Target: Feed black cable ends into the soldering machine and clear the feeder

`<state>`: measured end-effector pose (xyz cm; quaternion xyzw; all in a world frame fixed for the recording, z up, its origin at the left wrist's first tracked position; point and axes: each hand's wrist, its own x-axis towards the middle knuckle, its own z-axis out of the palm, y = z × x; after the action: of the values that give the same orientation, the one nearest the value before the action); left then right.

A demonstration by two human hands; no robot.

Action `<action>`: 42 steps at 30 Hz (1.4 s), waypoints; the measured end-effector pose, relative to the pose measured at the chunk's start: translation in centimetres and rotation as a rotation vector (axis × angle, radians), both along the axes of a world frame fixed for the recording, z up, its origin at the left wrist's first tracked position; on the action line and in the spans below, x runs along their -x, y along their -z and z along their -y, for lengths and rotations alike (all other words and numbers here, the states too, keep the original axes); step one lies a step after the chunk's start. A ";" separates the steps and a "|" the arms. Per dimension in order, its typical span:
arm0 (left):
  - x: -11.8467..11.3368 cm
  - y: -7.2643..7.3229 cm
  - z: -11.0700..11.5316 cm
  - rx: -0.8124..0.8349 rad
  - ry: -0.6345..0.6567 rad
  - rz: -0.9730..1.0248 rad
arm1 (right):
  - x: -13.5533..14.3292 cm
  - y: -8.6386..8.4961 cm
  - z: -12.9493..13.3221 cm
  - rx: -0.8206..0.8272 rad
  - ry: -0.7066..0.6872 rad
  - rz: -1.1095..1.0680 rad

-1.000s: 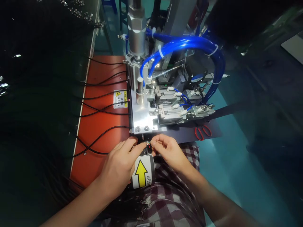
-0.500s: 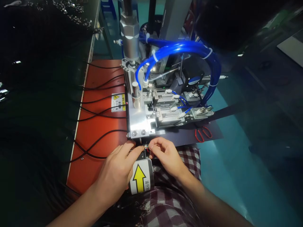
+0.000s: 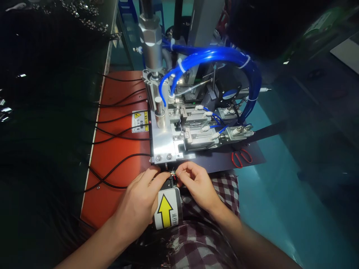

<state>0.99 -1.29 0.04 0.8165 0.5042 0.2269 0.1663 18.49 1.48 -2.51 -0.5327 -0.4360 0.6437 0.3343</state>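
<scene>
My left hand rests at the front of a pneumatic machine, thumb and fingers bent toward a tiny part with thin wires. My right hand pinches at the part's right side, thumb against forefinger. The part sits at a small black block below the machine's metal plate. Its exact kind is too small to make out. A curved cover with a yellow arrow label lies just below the hands. The fingertips of my left hand are partly hidden.
Red-handled scissors or pliers lie on the dark right part of the bench. Black cables cross the orange surface on the left. A bundle of blue air tubes arches over the machine. A warning label is stuck beside it.
Both hands stay almost in the same place at the small wired part. The view has shifted very slightly; nothing has visibly been taken or let go.
</scene>
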 end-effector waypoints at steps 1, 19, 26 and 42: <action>0.0 0.0 0.0 0.009 -0.002 0.004 | 0.0 0.0 0.0 -0.002 -0.002 0.006; 0.4 0.6 0.3 -0.053 -0.019 -0.006 | -0.4 -0.5 0.0 -0.104 -0.061 0.220; 0.5 0.9 0.3 -0.050 -0.027 0.010 | 1.1 -0.9 0.6 -0.399 0.002 0.410; 0.4 0.4 0.1 -0.105 -0.041 0.017 | -0.3 0.5 0.1 0.095 -0.017 0.081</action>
<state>0.57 -1.39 -0.35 0.8116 0.5068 0.2634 0.1229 18.83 1.37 -2.97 -0.5702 -0.4225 0.6443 0.2851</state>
